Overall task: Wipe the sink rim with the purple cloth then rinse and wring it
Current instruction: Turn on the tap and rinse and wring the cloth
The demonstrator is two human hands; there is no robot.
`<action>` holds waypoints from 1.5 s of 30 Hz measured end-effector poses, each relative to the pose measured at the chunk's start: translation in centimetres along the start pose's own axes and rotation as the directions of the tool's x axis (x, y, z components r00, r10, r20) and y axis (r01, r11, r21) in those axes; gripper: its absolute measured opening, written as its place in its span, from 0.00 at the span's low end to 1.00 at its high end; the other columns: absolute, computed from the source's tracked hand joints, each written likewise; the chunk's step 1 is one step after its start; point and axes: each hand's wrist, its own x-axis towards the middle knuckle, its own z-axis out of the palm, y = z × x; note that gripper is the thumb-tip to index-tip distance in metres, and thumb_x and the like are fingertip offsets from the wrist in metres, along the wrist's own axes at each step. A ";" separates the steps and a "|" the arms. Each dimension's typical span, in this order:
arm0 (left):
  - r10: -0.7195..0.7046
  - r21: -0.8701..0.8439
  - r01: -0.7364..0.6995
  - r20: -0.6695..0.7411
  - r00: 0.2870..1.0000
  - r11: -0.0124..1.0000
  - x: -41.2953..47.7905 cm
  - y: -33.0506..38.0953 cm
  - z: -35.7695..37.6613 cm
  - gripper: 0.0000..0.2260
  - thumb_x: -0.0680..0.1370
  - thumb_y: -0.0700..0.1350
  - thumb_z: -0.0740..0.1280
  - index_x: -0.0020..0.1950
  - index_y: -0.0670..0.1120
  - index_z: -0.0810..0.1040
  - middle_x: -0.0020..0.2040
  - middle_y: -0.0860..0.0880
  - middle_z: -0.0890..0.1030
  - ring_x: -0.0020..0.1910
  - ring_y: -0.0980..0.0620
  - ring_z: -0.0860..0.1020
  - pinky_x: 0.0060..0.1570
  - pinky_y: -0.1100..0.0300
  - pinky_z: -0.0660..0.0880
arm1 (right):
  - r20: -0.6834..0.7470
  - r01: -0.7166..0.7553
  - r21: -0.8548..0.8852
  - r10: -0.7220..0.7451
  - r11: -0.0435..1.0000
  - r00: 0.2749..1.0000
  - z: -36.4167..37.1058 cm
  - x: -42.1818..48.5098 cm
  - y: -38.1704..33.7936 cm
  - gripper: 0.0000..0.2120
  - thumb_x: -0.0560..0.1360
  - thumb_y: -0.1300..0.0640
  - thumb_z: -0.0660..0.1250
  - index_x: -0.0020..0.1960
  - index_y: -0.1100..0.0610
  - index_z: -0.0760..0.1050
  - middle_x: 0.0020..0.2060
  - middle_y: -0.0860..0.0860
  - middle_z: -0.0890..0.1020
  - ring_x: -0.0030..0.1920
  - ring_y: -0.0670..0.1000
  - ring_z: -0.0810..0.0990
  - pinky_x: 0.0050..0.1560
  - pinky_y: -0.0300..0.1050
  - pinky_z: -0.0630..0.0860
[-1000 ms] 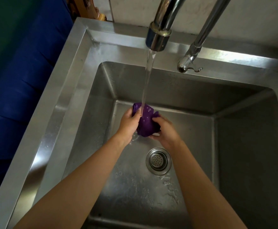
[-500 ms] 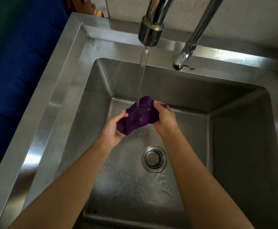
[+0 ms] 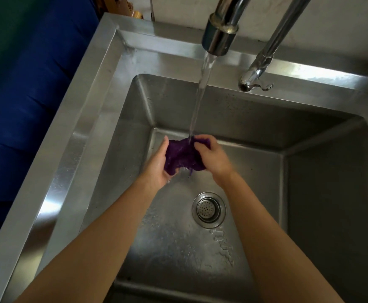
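Observation:
Both hands hold the bunched purple cloth (image 3: 182,156) inside the steel sink, above its floor. My left hand (image 3: 157,167) cups the cloth from the left and underneath. My right hand (image 3: 213,157) grips its right side, fingers curled over the top. A stream of water (image 3: 200,95) falls from the chrome tap spout (image 3: 220,38) onto the top of the cloth, and water drips off its lower edge. The wet sink rim (image 3: 95,101) runs along the left and the back.
A round drain strainer (image 3: 209,209) sits in the basin floor just below my hands, with water puddled around it. A second, thinner tap (image 3: 256,78) hangs at the back right. Blue fabric (image 3: 25,106) lies to the left of the sink.
The cloth was stretched out between my hands half a second ago and is now gathered into a bunch. My hands have closed toward each other under the stream.

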 end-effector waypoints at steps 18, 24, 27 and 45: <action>0.442 0.619 -0.380 0.058 0.895 0.687 -0.2 1.1 2.0 0.12 0.81 0.49 0.58 0.60 0.47 0.74 0.48 0.51 0.78 0.47 0.53 0.78 0.46 0.65 0.75 | -0.057 -0.275 -0.241 0.269 0.931 0.961 -1.4 2.5 0.2 0.15 0.81 0.47 0.52 0.57 0.56 0.70 0.49 0.61 0.79 0.33 0.59 0.83 0.31 0.50 0.82; 0.125 0.259 -0.140 0.072 0.989 0.956 0.5 0.0 -0.2 0.19 0.76 0.42 0.61 0.67 0.48 0.68 0.57 0.44 0.79 0.52 0.46 0.78 0.44 0.54 0.77 | 0.027 -0.181 0.124 0.179 0.976 0.983 -2.7 2.0 -1.1 0.11 0.78 0.69 0.51 0.50 0.58 0.69 0.42 0.57 0.76 0.35 0.52 0.79 0.42 0.51 0.79; -0.123 0.013 0.123 0.102 0.987 0.992 0.6 -0.2 -0.9 0.23 0.76 0.60 0.59 0.59 0.44 0.77 0.51 0.42 0.82 0.51 0.43 0.80 0.57 0.45 0.74 | 0.082 -0.155 0.024 0.153 0.988 0.985 -0.9 0.2 -2.5 0.11 0.77 0.68 0.50 0.51 0.58 0.68 0.42 0.57 0.74 0.39 0.53 0.75 0.36 0.47 0.77; 0.265 0.433 -0.201 -0.092 0.960 0.879 1.8 -0.4 2.5 0.07 0.80 0.47 0.60 0.49 0.47 0.75 0.46 0.47 0.80 0.47 0.48 0.78 0.48 0.54 0.75 | -0.131 -0.045 -0.575 -0.038 0.817 0.991 0.8 0.5 -1.1 0.22 0.78 0.41 0.50 0.59 0.57 0.71 0.54 0.62 0.79 0.51 0.64 0.79 0.52 0.59 0.77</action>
